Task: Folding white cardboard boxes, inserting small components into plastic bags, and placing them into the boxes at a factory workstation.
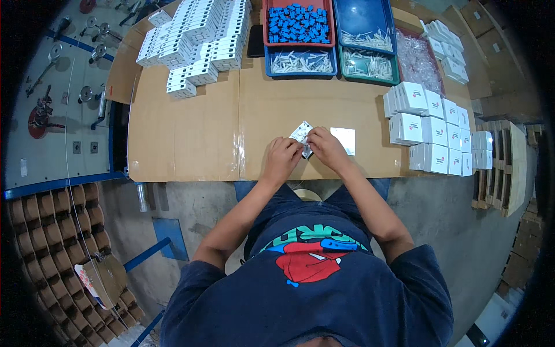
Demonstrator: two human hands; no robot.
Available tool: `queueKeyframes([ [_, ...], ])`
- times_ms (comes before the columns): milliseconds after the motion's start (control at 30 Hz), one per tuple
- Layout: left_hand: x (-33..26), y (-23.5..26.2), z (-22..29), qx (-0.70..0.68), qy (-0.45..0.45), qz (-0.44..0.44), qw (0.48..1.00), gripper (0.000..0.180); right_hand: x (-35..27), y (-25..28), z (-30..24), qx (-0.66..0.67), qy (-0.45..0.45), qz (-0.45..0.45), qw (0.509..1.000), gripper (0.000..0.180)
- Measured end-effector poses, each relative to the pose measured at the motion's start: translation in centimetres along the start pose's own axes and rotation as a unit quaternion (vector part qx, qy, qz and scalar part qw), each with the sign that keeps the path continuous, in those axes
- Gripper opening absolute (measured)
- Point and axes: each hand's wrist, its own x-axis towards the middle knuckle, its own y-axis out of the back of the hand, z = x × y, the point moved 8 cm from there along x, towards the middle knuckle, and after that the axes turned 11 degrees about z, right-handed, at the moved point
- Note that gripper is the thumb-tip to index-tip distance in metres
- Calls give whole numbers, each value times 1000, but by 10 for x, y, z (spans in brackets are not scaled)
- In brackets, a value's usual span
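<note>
Near the front edge of the table, both my hands work at one small white square housing (301,131) with dark spots on its face, turned cornerwise. My left hand (281,158) is closed on its left side, fingertips pinching the edge. On the other side, my right hand (328,149) has its fingers pressed together over the housing's face. Whatever is between those right fingertips is too small and covered to name. A plain white square plate (344,140) lies flat just right of my right hand.
Stacked white housings (199,34) stand back left. Blue small parts (298,24) fill a red tray; a blue tray (301,75), another blue tray (365,11) and a green tray (370,80) hold thin white pieces. White boxed units (433,130) line the right, by clear plastic bags (417,61).
</note>
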Motion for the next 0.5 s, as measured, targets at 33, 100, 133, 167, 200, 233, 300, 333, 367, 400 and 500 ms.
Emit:
queueKeyframes([
  [33,1,2,8,29,-17,8,999,15,1,2,-1,-28,19,6,999,12],
  [100,0,2,17,57,-34,15,998,14,2,4,2,-56,37,14,998,13],
  [133,0,2,17,57,-26,21,998,15,2,4,5,-67,43,18,997,13],
  [167,0,1,17,56,-17,26,998,16,2,4,8,-79,49,22,995,13],
  [200,-1,0,17,57,-17,26,998,16,4,5,6,-78,50,22,995,13],
  [233,-1,0,17,70,-16,32,997,18,6,6,7,-72,33,22,997,13],
  [300,-1,-2,15,82,-15,39,996,20,11,8,9,-67,16,23,997,12],
  [333,-1,-7,9,83,9,28,996,19,13,8,9,-82,24,15,996,11],
  [367,-1,-11,4,84,34,17,996,17,14,8,9,-98,33,7,995,10],
  [400,0,-13,7,84,33,18,996,17,16,8,8,-98,34,8,995,10],
  [500,0,-16,-2,51,132,38,989,16,19,9,6,-99,37,12,994,9],
])
